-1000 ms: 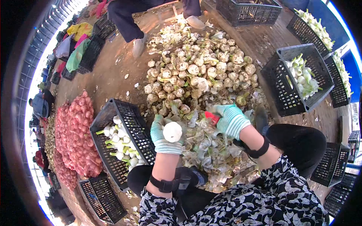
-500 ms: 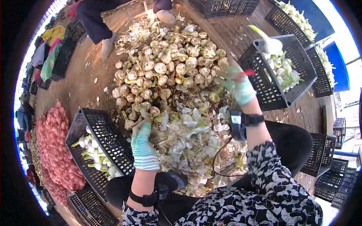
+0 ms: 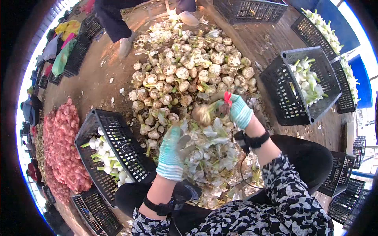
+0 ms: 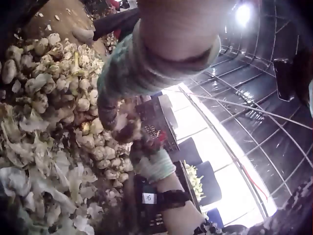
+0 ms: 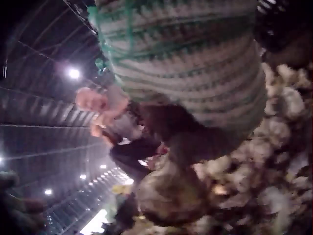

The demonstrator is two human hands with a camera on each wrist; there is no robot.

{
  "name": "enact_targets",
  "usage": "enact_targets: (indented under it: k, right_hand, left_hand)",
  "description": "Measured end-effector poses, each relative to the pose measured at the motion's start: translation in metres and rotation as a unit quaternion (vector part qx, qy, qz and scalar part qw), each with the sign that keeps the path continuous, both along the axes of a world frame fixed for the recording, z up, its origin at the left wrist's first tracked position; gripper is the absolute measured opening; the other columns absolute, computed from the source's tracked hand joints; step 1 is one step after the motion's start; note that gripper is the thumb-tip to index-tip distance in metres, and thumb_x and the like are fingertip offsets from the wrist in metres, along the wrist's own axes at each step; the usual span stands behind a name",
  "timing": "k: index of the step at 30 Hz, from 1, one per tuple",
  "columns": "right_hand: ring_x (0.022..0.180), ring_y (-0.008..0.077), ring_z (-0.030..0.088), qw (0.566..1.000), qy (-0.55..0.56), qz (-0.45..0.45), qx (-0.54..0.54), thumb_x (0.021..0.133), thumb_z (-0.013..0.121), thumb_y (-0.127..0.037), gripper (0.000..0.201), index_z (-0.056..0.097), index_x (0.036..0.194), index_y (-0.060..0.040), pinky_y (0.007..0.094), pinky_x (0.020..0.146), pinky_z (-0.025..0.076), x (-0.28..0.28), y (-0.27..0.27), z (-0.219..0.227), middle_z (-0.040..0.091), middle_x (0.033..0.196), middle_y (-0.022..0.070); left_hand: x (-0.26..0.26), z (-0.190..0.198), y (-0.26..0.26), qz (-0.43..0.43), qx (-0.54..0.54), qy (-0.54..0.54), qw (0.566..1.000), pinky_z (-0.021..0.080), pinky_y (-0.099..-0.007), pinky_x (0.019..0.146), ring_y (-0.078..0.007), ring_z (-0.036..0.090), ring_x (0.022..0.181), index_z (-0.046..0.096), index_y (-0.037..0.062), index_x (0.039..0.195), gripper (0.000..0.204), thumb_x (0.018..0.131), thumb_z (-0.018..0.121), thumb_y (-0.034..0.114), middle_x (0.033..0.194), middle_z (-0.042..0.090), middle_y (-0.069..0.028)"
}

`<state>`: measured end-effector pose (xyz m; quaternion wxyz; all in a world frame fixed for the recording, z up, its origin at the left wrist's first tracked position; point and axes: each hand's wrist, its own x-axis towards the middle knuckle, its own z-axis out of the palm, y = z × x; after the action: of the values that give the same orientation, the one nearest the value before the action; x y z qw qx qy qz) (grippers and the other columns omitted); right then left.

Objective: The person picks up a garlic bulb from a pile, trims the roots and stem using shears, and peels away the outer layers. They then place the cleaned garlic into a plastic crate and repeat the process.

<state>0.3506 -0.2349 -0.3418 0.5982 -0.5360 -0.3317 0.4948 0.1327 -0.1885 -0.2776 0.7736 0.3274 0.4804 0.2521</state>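
My right hand (image 3: 238, 110), in a green-and-white striped glove, grips an unpeeled garlic bulb (image 3: 204, 116) by its stem above the loose skins. A small red piece (image 3: 227, 98) sticks up from that hand. In the right wrist view the bulb (image 5: 171, 196) hangs below the gloved fingers, brownish and blurred. My left hand (image 3: 171, 151), gloved alike, is to the left of the bulb with fingers extended and nothing held. A heap of unpeeled garlic (image 3: 189, 70) lies ahead of both hands, with papery skins (image 3: 212, 153) between my legs.
A black crate (image 3: 118, 145) of trimmed white garlic tilts at my left; another crate (image 3: 283, 94) stands at right. Pink net sacks (image 3: 67, 149) lie far left. Across the heap a person's legs (image 3: 114, 19) show. More crates (image 3: 252, 11) stand behind.
The peeled white bulb left my left hand and was in the air by the right crate half a second ago. My right hand has come back inward with an unpeeled bulb; my left has moved right.
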Motion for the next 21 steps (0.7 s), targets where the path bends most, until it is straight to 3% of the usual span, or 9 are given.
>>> enact_targets:
  k: [2, 4, 6, 8, 10, 12, 14, 20, 21]
  right_hand:
    - [0.071, 0.0078, 0.052, 0.993, 0.053, 0.098, 0.026, 0.079, 0.053, -0.005, 0.016, 0.057, 0.093, -0.0002, 0.0214, 0.063, 0.042, -0.029, 0.002, 0.038, 0.059, 0.083, 0.0021]
    - [0.071, 0.0122, 0.054, 0.926, -0.257, 0.127, 0.246, 0.079, 0.051, -0.004, 0.02, 0.055, 0.098, -0.0017, 0.0229, 0.066, 0.044, -0.062, 0.008, 0.061, 0.059, 0.086, 0.0064]
    - [0.088, 0.0204, 0.054, 0.976, 0.037, 0.152, 0.15, 0.079, 0.053, -0.009, 0.028, 0.05, 0.106, -0.0027, 0.029, 0.074, 0.045, -0.076, 0.005, 0.056, 0.056, 0.099, 0.0099]
    - [0.099, 0.022, 0.051, 0.881, 0.421, 0.144, 0.162, 0.081, 0.052, -0.018, 0.039, 0.042, 0.116, -0.0049, 0.0309, 0.08, 0.043, -0.075, 0.002, 0.064, 0.048, 0.113, 0.0125]
    - [0.106, 0.0217, 0.046, 0.903, 0.405, 0.089, 0.113, 0.083, 0.048, -0.028, 0.049, 0.033, 0.124, -0.0064, 0.0316, 0.085, 0.041, -0.077, -0.004, 0.063, 0.042, 0.12, 0.0132]
    - [0.107, 0.0206, 0.045, 0.951, 0.24, 0.179, 0.083, 0.083, 0.047, -0.029, 0.055, 0.025, 0.128, -0.0065, 0.0306, 0.087, 0.04, -0.086, -0.011, 0.074, 0.042, 0.12, 0.0129]
    - [0.106, 0.0195, 0.045, 0.883, 0.408, 0.206, 0.107, 0.083, 0.048, -0.029, 0.056, 0.024, 0.129, -0.0069, 0.03, 0.087, 0.039, -0.095, -0.02, 0.074, 0.042, 0.12, 0.0114]
    - [0.099, 0.0137, 0.046, 0.968, 0.107, 0.226, 0.008, 0.082, 0.05, -0.031, 0.062, 0.02, 0.13, -0.0048, 0.029, 0.084, 0.039, -0.106, -0.024, 0.061, 0.046, 0.112, 0.0063]
    - [0.098, 0.0127, 0.046, 0.963, 0.182, 0.197, 0.01, 0.081, 0.052, -0.03, 0.061, 0.023, 0.129, -0.0055, 0.0294, 0.084, 0.04, -0.111, -0.021, 0.055, 0.047, 0.111, 0.0041]
  left_hand:
    - [0.004, 0.01, 0.002, 0.078, -0.131, -0.058, 0.987, 0.045, -0.0379, 0.074, -0.0228, 0.05, 0.092, 0.043, 0.009, 0.115, 0.053, 0.077, 0.053, 0.044, 0.11, 0.045, -0.0109]
    - [-0.007, -0.005, 0.007, 0.031, -0.17, -0.169, 0.97, 0.048, -0.0367, 0.073, -0.0255, 0.055, 0.087, 0.044, 0.0018, 0.111, 0.054, 0.077, 0.052, 0.043, 0.103, 0.053, -0.0126]
    - [-0.015, -0.007, 0.008, 0.014, -0.173, -0.196, 0.965, 0.049, -0.0348, 0.071, -0.0251, 0.057, 0.082, 0.044, -0.0022, 0.109, 0.049, 0.078, 0.053, 0.034, 0.097, 0.056, -0.0121]
    - [-0.023, 0.014, 0.01, -0.097, -0.092, -0.206, 0.969, 0.049, -0.0316, 0.071, -0.0217, 0.057, 0.082, 0.05, -0.0012, 0.104, 0.036, 0.076, 0.055, 0.021, 0.097, 0.057, -0.0117]
    - [-0.027, 0.033, 0.005, -0.166, 0.027, -0.139, 0.976, 0.047, -0.0273, 0.071, -0.0166, 0.057, 0.08, 0.054, -0.0012, 0.099, 0.028, 0.075, 0.055, 0.012, 0.094, 0.058, -0.0106]
    - [-0.028, 0.032, -0.002, -0.277, 0.398, 0.014, 0.875, 0.046, -0.0262, 0.067, -0.0158, 0.058, 0.072, 0.054, -0.001, 0.098, 0.026, 0.074, 0.058, 0.008, 0.085, 0.059, -0.0094]
    - [-0.028, 0.035, -0.007, -0.243, 0.376, 0.044, 0.893, 0.045, -0.0257, 0.066, -0.0144, 0.057, 0.072, 0.056, -0.0017, 0.094, 0.024, 0.073, 0.06, 0.009, 0.083, 0.06, -0.0085]
    - [-0.033, 0.035, -0.015, -0.219, 0.431, 0.045, 0.875, 0.044, -0.0273, 0.068, -0.0143, 0.055, 0.074, 0.053, -0.0019, 0.096, 0.025, 0.074, 0.057, 0.01, 0.082, 0.059, -0.0097]
    - [-0.034, 0.035, -0.015, -0.211, 0.485, 0.047, 0.848, 0.044, -0.0293, 0.065, -0.0192, 0.057, 0.071, 0.054, -0.0021, 0.095, 0.023, 0.075, 0.056, 0.009, 0.081, 0.059, -0.0128]
